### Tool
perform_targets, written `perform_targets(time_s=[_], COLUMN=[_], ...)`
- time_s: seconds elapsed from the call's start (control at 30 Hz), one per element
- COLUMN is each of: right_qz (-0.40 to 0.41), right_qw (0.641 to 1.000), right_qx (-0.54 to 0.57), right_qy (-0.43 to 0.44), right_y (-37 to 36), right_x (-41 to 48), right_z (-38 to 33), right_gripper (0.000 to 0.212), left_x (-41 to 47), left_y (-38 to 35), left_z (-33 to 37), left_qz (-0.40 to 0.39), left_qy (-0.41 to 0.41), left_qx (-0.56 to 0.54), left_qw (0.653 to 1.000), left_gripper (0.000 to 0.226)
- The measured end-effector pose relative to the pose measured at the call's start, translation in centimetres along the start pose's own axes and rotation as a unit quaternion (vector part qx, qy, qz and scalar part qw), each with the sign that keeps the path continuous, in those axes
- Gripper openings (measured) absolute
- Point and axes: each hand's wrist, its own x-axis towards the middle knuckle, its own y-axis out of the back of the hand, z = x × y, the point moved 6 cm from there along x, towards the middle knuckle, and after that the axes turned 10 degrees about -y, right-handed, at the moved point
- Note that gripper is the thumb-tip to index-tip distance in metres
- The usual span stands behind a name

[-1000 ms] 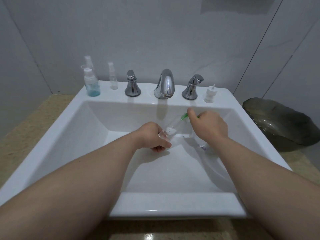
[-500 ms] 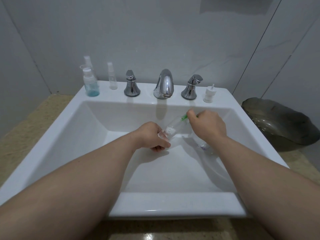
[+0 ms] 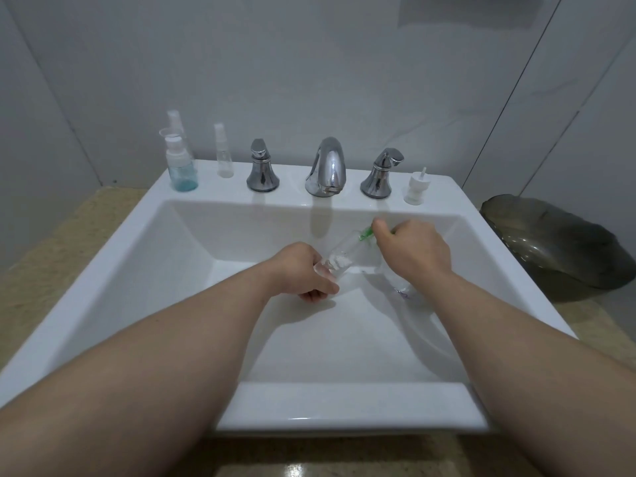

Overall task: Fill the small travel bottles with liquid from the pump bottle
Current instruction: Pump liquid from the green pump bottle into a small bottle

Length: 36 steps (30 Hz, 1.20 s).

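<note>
I see left hand (image 3: 303, 270) gripping a tilted clear bottle (image 3: 340, 257) over the sink (image 3: 344, 404), right hand (image 3: 413, 251) pinching a green stick (image 3: 366, 233), possibly a brush, at its mouth.

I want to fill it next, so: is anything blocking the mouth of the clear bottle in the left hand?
Yes. A green-handled brush, held by the right hand, runs in through the mouth of the clear bottle that the left hand grips; its white bristles sit near the bottom.

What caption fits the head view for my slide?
Over the sink, the left hand grips a tilted clear bottle while the right hand holds a green-handled tool at its mouth.
</note>
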Motion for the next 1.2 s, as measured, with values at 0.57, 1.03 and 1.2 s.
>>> perform_targets(time_s=[0.57, 1.03, 1.2], right_qz=[-0.207, 0.032, 0.024], right_qw=[0.966, 0.906, 0.925], right_qx=[-0.049, -0.246, -0.237], right_qy=[0.146, 0.343, 0.297], right_y=[-0.3, -1.2, -1.8], right_x=[-0.1, -2.7, -2.4], right_z=[0.4, 0.5, 0.3], right_gripper=[0.074, 0.114, 0.113], left_x=[-0.1, -0.1, 0.2], left_y=[0.3, 0.1, 0.3], left_z=[-0.5, 0.0, -0.3], left_qz=[0.005, 0.018, 0.034], left_qy=[0.011, 0.003, 0.006], left_qx=[-0.013, -0.029, -0.048], left_qw=[1.0, 0.999, 0.998], left_gripper=[0.024, 0.011, 0.015])
